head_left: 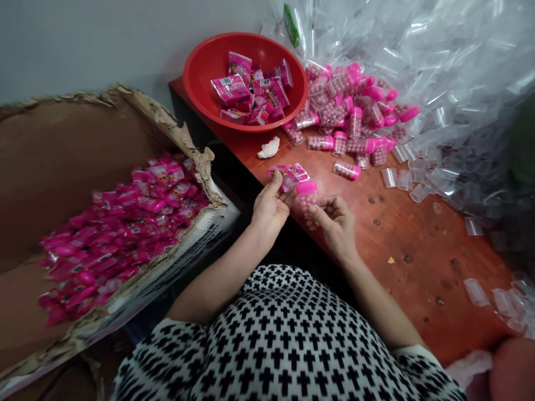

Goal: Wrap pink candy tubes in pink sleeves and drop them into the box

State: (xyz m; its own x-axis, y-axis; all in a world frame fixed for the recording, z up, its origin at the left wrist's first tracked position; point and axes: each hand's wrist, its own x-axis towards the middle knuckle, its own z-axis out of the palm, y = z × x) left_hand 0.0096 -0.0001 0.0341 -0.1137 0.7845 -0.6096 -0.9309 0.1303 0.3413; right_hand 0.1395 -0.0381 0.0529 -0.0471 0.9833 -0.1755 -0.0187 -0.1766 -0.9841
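Note:
My left hand [271, 209] is closed on a small pink printed packet [292, 174], pinched at the table's near edge. My right hand [334, 220] is closed round a clear little bottle with a pink cap [307, 195], filled with pink beads. The bottle's cap end touches the packet, and both hands meet over the red-brown table [409, 239]. A pile of the same pink-capped bottles [351, 117] lies further back on the table.
A red bowl [200, 72] holding pink packets stands at the table's far left corner. Left of the table, a torn cardboard box [50, 161] holds several packed pink packets. Clear plastic bags [438, 72] heap up at the right. A crumpled white scrap [268, 148] lies near the bowl.

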